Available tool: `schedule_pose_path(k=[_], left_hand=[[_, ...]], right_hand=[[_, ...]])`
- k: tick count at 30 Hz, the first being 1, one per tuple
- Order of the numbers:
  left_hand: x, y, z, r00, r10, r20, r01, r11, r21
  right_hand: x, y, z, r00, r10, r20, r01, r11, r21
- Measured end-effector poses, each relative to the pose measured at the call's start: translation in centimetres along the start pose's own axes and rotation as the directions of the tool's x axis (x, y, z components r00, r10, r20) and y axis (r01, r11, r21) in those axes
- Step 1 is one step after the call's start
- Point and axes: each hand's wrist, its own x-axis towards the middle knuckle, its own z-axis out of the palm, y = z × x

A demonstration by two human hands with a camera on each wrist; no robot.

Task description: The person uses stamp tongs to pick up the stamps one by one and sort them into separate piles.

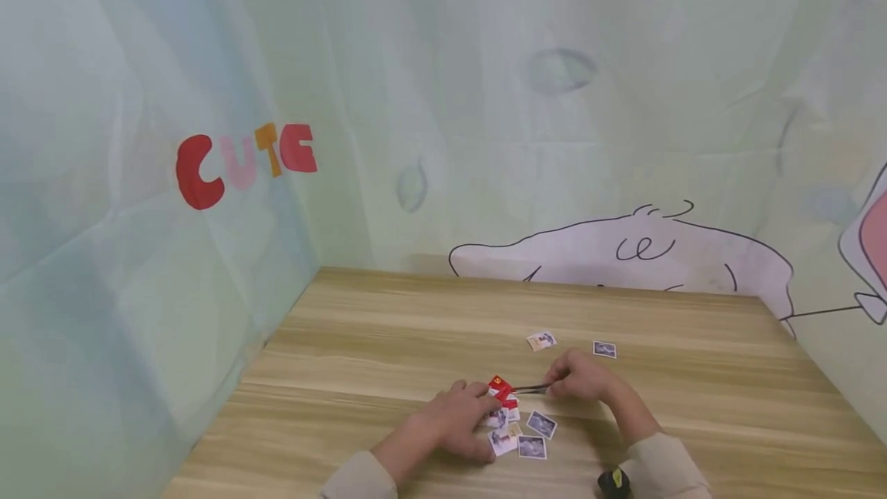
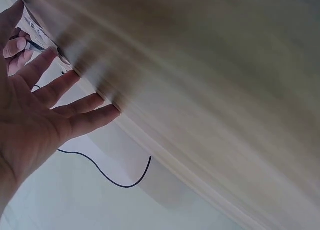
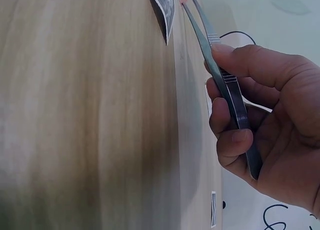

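My right hand (image 1: 580, 376) grips metal tweezers (image 3: 220, 84), whose tips point left to a red stamp-like paper (image 1: 497, 383). In the head view I cannot tell whether the tips pinch it. Beside the small pile, my left hand (image 1: 453, 418) rests with fingers spread; in the left wrist view its fingertips touch the table. The hand partly covers a purple-and-white stamp-like piece (image 1: 497, 418). Nearer to me lie another pale piece (image 1: 503, 443) and two dark pictures with white borders, one tilted (image 1: 542, 424) and one straighter (image 1: 532, 447).
Toward the back of the wood-grain table (image 1: 388, 329) lie a pale stamp-like piece (image 1: 541, 340) and a dark one (image 1: 604, 349). A printed cloth backdrop (image 1: 416, 114) stands behind and at the left. A black object (image 1: 614, 482) shows by the right sleeve.
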Motion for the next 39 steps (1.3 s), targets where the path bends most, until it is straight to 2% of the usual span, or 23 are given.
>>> schedule_pose_path(k=[10, 17, 26, 34, 39], left_hand=[[0.0, 0.1, -0.1, 1.0, -0.017, 0.009, 0.017, 1.0, 0.0], [0.1, 0.2, 0.0, 0.999, -0.023, 0.022, 0.023, 1.0, 0.006], [0.2, 0.1, 0.4, 0.999, -0.031, 0.029, 0.031, 0.999, -0.011], [-0.1, 0.1, 0.1, 0.999, -0.012, 0.031, 0.013, 1.0, -0.021], [-0.1, 0.2, 0.1, 0.999, -0.029, 0.035, 0.029, 1.0, -0.009]], right_hand=[[0.3, 0.3, -0.2, 1.0, 0.019, -0.005, -0.019, 0.999, 0.043], [0.7, -0.1, 0.2, 0.999, 0.036, -0.01, -0.036, 0.999, -0.001], [1.0, -0.2, 0.2, 0.997, 0.074, -0.033, -0.074, 0.997, 0.007], [1.4, 0.0, 0.2, 0.999, 0.027, -0.023, -0.028, 0.999, -0.021], [1.5, -0.4, 0.2, 1.0, 0.016, -0.006, -0.016, 0.999, -0.038]])
